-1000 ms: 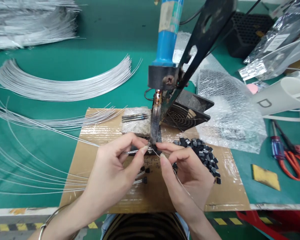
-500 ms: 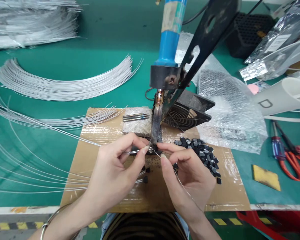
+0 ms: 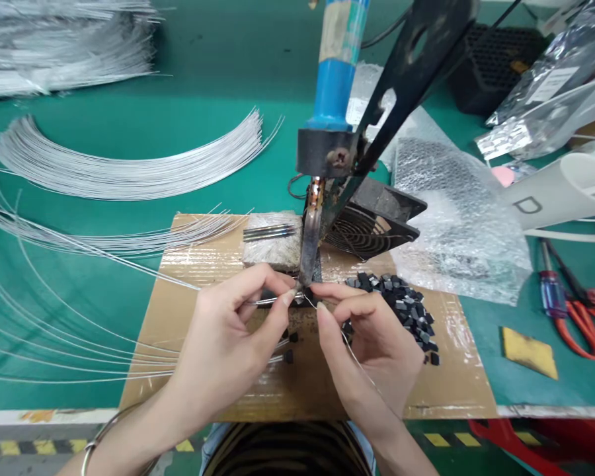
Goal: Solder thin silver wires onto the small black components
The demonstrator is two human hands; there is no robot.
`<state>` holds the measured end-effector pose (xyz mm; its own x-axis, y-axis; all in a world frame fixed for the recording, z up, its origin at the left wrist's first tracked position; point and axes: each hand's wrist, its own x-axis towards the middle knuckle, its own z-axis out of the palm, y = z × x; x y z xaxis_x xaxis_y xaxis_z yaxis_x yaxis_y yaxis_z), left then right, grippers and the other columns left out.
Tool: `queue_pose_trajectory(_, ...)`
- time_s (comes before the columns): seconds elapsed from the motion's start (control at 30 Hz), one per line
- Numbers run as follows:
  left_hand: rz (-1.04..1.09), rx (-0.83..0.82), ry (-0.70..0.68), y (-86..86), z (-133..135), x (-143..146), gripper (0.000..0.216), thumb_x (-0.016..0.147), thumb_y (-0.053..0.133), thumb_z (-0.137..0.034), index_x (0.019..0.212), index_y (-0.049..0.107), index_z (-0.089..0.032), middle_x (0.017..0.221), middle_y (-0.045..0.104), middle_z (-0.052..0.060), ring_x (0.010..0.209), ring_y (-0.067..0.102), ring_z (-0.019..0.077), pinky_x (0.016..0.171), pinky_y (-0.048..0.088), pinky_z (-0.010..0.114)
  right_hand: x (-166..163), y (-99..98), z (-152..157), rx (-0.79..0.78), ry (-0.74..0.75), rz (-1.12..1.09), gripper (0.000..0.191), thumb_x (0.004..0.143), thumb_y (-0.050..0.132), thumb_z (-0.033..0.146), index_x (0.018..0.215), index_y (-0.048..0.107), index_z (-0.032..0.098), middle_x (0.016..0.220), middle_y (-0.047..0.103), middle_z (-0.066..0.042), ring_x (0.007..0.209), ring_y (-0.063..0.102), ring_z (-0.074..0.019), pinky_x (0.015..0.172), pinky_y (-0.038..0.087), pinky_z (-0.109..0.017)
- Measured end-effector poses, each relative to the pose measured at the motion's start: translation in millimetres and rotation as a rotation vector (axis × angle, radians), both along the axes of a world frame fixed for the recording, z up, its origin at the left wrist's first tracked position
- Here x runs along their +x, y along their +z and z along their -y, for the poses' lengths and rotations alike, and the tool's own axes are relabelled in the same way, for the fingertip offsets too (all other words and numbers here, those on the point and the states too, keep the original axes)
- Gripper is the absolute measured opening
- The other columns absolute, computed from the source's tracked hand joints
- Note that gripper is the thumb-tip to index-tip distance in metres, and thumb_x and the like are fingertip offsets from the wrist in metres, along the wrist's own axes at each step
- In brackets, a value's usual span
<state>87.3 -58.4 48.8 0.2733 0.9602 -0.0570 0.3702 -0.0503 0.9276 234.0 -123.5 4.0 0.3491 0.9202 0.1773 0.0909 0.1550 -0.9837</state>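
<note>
Wires (image 3: 268,301), thin, straight and silvery, are pinched between the thumb and forefinger of my left hand (image 3: 242,324), just under the tip of a blue-handled iron (image 3: 335,92), while my right hand (image 3: 377,340) grips a finer, bent strand (image 3: 353,353). Small black blocks (image 3: 396,304) lie heaped on cardboard (image 3: 456,380) nearby. At far right, a silvery bag (image 3: 575,66) hides its contents; a white tube (image 3: 550,188) gapes open.

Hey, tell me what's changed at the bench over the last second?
The right hand has shifted very slightly left with its thin wire. Nothing was visibly taken up or let go. The left hand still pinches its strands by the soldering iron.
</note>
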Motion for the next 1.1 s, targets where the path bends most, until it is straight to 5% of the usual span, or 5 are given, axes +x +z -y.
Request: queue_pose_trajectory(1.1,0.004,0.019,-0.002,-1.1,0.8,0.4,0.013,0.089,0.067,-0.012,0.082,0.071,-0.022,0.082,0.076,-0.005,0.078,0.072,0.0099,0.07,0.056,0.016,-3.0,-1.6,-0.8,0.045,-0.044,0.035,0.021,0.091,0.07,0.002,0.089,0.066,0.023,0.109,0.079,-0.004,0.104,0.077,-0.0196,0.097,0.059,-0.035)
